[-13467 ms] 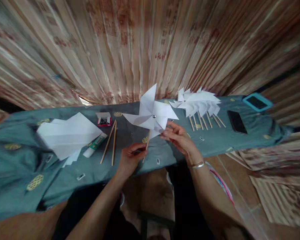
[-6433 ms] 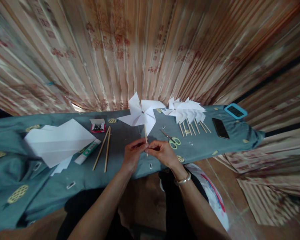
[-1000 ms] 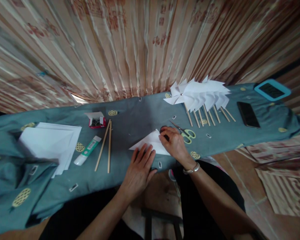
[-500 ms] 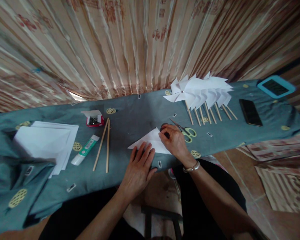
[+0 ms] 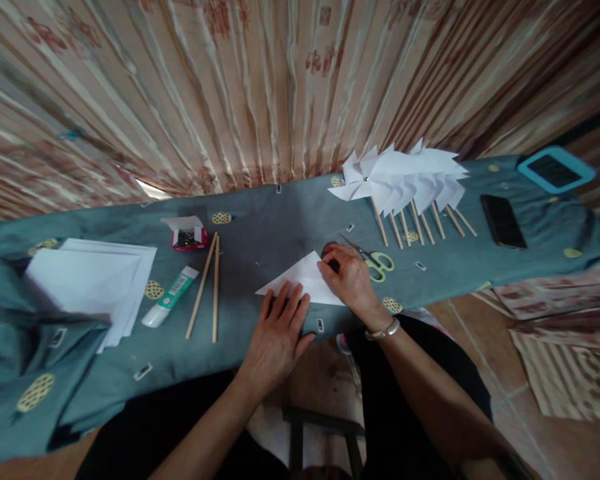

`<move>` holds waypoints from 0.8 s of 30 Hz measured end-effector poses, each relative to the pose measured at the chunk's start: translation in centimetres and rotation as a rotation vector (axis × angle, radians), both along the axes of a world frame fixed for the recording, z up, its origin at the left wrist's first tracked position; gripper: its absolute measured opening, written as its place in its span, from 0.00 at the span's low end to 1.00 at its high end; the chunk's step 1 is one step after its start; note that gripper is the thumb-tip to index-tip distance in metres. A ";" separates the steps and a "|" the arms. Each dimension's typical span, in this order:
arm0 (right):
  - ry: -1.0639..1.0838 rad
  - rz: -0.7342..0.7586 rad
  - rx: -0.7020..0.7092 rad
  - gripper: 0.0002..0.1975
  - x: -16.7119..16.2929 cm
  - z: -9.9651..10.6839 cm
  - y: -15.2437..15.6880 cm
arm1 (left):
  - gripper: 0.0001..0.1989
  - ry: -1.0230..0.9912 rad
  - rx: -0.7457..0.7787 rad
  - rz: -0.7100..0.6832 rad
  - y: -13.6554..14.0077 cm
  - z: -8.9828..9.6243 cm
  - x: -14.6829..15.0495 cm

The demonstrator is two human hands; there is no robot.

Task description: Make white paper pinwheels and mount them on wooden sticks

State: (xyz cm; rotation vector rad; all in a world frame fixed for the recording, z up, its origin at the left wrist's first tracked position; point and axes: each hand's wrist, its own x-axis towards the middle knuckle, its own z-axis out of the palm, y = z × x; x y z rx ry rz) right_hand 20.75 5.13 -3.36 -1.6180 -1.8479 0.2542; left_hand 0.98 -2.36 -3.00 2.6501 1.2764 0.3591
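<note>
White folded-paper triangle [image 5: 303, 272] is being worked, frame centre.
Pressed by the open left hand [image 5: 276, 337], it is being touched by the curled right hand [image 5: 349, 275], grip unclear; seemingly finished white-paper pinwheels [image 5: 403, 175] are lying upper right; white paper sheets [image 5: 80, 277] and bare wooden sticks [image 5: 216, 290] are waiting left.

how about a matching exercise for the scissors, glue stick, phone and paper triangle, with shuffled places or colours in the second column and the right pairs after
Things
1. scissors
2. glue stick
3. phone
4. paper triangle

Places and colours
A. dark, beside the blue-framed screen
B. under the fingers of the left hand
C. yellow-green handles
D. between the paper sheets and two loose wooden sticks

Right pairs: 1-C, 2-D, 3-A, 4-B
</note>
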 end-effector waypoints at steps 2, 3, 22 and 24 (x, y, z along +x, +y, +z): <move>-0.032 0.000 0.004 0.05 0.0 0.2 0.0 | 0.28 0.000 0.006 0.001 0.0 0.0 0.1; -0.061 0.003 0.014 0.07 0.0 0.5 -0.2 | 0.28 0.000 0.009 -0.001 0.0 0.0 0.1; -0.333 0.377 0.001 0.26 -2.8 1.7 -8.0 | 0.31 0.032 0.053 -0.015 0.0 -0.9 0.1; -0.335 0.384 0.007 0.28 -2.6 1.3 -8.3 | 0.31 0.034 0.054 -0.014 0.0 -0.9 0.2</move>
